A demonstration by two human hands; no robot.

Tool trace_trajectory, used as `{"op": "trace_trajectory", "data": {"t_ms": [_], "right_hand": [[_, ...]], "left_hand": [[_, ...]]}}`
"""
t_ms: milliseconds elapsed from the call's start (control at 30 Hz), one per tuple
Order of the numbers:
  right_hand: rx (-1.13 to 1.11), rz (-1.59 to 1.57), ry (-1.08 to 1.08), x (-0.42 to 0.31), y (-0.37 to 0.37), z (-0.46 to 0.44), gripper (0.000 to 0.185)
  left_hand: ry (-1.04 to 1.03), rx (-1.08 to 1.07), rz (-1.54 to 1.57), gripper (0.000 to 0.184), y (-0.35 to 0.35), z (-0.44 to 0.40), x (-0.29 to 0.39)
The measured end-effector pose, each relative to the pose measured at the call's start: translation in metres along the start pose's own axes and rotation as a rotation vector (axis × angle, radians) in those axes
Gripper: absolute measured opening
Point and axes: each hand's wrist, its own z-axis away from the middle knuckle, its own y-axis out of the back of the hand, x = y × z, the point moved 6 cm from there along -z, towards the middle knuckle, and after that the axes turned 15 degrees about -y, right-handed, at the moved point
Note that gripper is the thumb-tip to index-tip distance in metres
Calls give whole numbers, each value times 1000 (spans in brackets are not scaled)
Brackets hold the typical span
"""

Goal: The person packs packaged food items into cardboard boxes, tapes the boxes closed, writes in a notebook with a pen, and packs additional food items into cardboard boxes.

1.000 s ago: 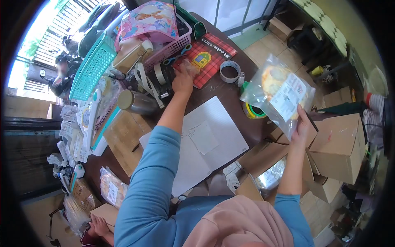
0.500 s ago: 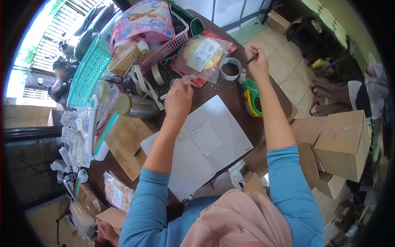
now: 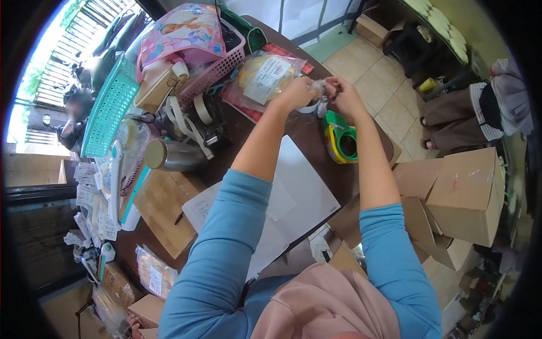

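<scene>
My left hand (image 3: 296,94) and my right hand (image 3: 345,97) are close together over the far edge of the table. Clear crumpled plastic (image 3: 319,88) shows between them, with my left fingers closed on it. The fingers of my right hand are closed too, and what they hold is too small to make out. Just left of my hands, a clear bag of bread with a white label (image 3: 265,79) lies on the red plaid notebook (image 3: 237,100). Beneath my hands a tape roll (image 3: 309,107) is partly hidden. The green and yellow tape dispenser (image 3: 342,139) stands nearer to me.
An open white notebook (image 3: 305,186) lies before me. Left are a jar (image 3: 169,155), a wooden board (image 3: 164,209), a teal basket (image 3: 110,107) and a pink basket (image 3: 213,73). Cardboard boxes (image 3: 466,195) stand at the right. A person in brown trousers (image 3: 454,116) is beyond them.
The bread bag went from my right hand onto the plaid notebook. My left hand moved right with the crumpled plastic, and my right hand came in to meet it. The person at the right came into fuller view.
</scene>
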Motion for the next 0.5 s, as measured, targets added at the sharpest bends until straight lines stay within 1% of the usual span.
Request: {"op": "trace_trajectory", "data": {"t_ms": [33, 67, 100, 133, 200, 233, 300, 333, 400, 433, 467, 500], "right_hand": [[-78, 135, -34, 15, -6, -17, 31], [-158, 266, -74, 26, -13, -25, 34], [-128, 362, -54, 32, -15, -33, 33], [-127, 356, -55, 25, -18, -27, 33], [32, 649, 18, 0, -19, -6, 28], [31, 646, 12, 4, -20, -4, 28], [60, 732, 16, 3, -20, -5, 27], [61, 731, 17, 5, -17, -8, 27], [163, 656, -4, 14, 1, -17, 32], [188, 524, 14, 9, 11, -14, 28], [179, 522, 20, 2, 13, -9, 28], [231, 497, 54, -9, 14, -3, 25]], "left_hand": [[-2, 1, 4, 38, -7, -1, -7], [-119, 20, -233, 37, -10, 0, -7], [-239, 37, -475, 37, -14, -1, -5], [-241, 32, -479, 37, -16, -4, 0], [162, 0, -476, 25, -17, -5, -5], [164, -7, -476, 25, -19, -5, -2], [171, -227, -668, 19, -24, -8, 3], [170, -226, -670, 19, -25, -8, -3], [108, -210, -661, 19, -29, -5, -18], [112, -209, -663, 19, -29, -2, -20], [41, -166, -700, 19, -29, 2, -15], [-25, -119, -740, 19, -25, 4, -11]]}}
